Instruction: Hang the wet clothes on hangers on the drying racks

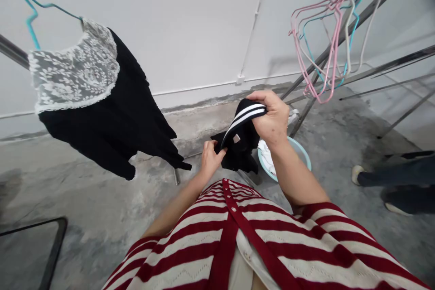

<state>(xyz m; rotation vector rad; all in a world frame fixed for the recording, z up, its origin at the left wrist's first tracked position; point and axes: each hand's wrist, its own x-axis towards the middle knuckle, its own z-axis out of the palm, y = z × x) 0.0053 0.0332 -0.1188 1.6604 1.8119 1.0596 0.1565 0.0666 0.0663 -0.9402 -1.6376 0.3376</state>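
"So, taking the basin (304, 154) as landmark, what stage is the work at?"

"Partway, in my judgement. One black dress (112, 131) with a white lace yoke hangs on a turquoise hanger (31, 18), well to the left of the basin. The dark garment (243, 154) is in hand and on no hanger. White cloth (267, 156) lies inside the basin and appears left to be dealt with."

"Position of the dark garment, and condition of each hand?"

"It hangs from the hands just left of the basin. The right hand (270, 115) is closed on one end of its white-striped band; the left hand (211, 157) pinches the edge farther from the basin. Neither is free. Whether the lower part touches anything, I cannot tell."

"Counts, please."

"One basin. One garment held, one hung, one hanger carrying. White cloth: at least one piece, partly hidden by the right forearm. Bare hangers (337, 50), above and to the right of the basin: several, in pink, white and blue; they overlap, so I certify no exact figure."

"Anyone else present?"

"Another person's legs (401, 174), right of the basin. Two shoes show, no hand."
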